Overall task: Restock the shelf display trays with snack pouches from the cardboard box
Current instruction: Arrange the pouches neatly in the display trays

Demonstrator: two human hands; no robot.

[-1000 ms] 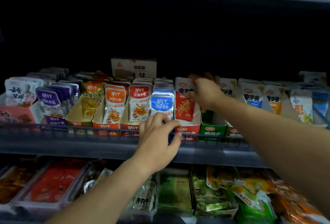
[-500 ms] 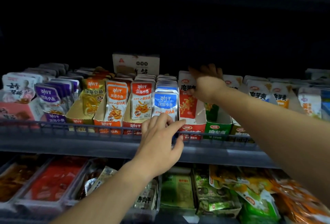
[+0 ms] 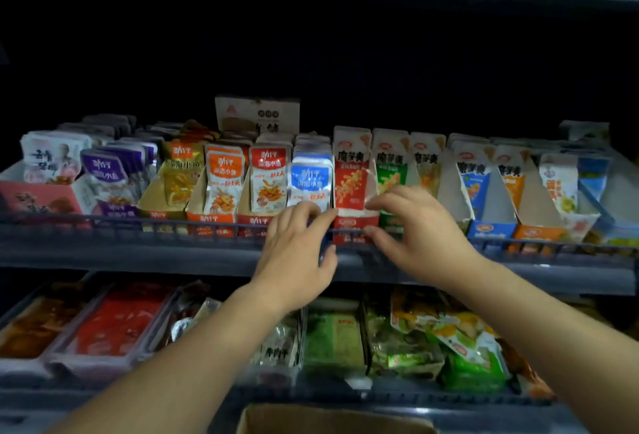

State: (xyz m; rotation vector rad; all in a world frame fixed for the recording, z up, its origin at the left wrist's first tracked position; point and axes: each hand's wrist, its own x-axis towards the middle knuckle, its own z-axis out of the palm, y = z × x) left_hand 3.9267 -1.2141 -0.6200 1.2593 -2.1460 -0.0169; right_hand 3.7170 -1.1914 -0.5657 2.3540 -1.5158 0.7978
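Observation:
A red display tray of red snack pouches stands on the upper shelf between a blue-pouch tray and a green-pouch tray. My left hand has its fingertips on the red tray's front left corner and its thumb below the shelf rail. At the tray's front right corner, my right hand curls finger and thumb around the edge. Neither hand carries a loose pouch. The rim of the cardboard box shows at the bottom edge.
A wire rail runs along the upper shelf's front. More trays of pouches fill the shelf to the left and right. The lower shelf holds flat packs and loose green bags. A dark shelf underside hangs overhead.
My right hand came forward from the back of the red tray to its front right corner. My left hand shifted right, from the blue tray's front to the red tray's left corner.

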